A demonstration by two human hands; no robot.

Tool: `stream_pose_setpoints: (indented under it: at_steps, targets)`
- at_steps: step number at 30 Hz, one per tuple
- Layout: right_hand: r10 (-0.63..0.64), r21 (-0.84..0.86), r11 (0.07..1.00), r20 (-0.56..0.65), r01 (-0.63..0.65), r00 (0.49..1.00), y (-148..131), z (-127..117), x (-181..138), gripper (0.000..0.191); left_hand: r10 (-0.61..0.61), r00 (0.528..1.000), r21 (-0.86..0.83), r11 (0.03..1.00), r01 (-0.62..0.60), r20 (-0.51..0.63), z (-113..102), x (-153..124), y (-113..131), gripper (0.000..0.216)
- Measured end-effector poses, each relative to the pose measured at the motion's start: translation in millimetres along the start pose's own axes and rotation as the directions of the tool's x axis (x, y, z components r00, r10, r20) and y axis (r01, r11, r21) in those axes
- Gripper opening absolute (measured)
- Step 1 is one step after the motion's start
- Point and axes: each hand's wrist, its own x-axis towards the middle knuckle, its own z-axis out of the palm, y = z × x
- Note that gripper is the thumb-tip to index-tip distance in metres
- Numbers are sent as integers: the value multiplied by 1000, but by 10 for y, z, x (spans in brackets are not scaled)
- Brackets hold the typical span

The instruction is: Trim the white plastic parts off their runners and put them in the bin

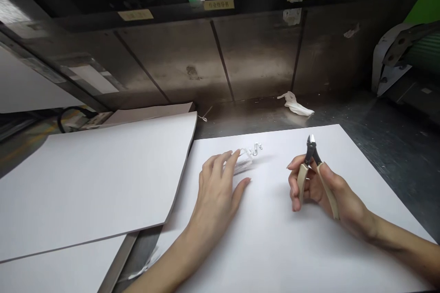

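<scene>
My right hand (321, 190) grips a pair of small cutting pliers (312, 155) with beige handles, jaws pointing up and away. My left hand (220, 183) lies palm down on a white sheet (275, 238), fingers stretched out, fingertips touching a small clear plastic piece (248, 155). The clear piece has a thin curly sprue at its far end. The pliers are about a hand's width to the right of the clear piece.
A large white board (92, 178) lies on the left, overlapping more boards beneath. A crumpled white rag (295, 104) rests on the dark metal bench near the back wall. A green machine part (412, 50) stands at the far right.
</scene>
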Motion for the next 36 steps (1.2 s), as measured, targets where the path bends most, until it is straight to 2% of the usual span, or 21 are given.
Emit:
stream_pose_setpoints:
  at_steps: [3,6,8,11,13,17,21,24,28,32,36]
  targets:
    - [11,-95,995,-48,-15,999,-39,29,-22,47,-23,999,-133,991,27,31,10,20,-47,55]
    - [33,-164,986,-44,-40,998,-92,37,-48,49,-111,993,-332,936,115,31,-62,59,-17,36]
    - [52,-215,975,-30,-57,998,-126,42,-59,52,-247,968,-512,827,231,37,-157,97,35,26]
    - [111,-307,946,7,-104,994,-151,53,-66,52,-458,882,-705,588,396,114,-300,144,108,35]
    - [156,-348,927,24,-138,987,-153,61,-68,51,-523,840,-769,474,430,147,-354,156,133,42]
    - [166,-483,863,-5,-148,986,-202,92,-70,51,-559,810,-851,325,413,180,-380,135,168,51]
    - [190,-622,765,-30,-167,981,-312,137,-68,45,-531,826,-890,261,374,191,-412,102,258,49]
    - [196,-618,770,-9,-160,981,-334,148,-67,40,-487,847,-910,219,352,211,-436,82,332,45]
    - [170,-615,775,-17,-144,985,-255,122,-70,38,-469,849,-909,197,368,242,-429,61,368,43]
    - [148,-632,764,-31,-134,988,-185,97,-69,42,-432,860,-901,202,385,271,-401,53,356,40]
    - [140,-611,783,-11,-118,990,-182,107,-64,36,-445,856,-894,222,389,262,-382,46,355,41]
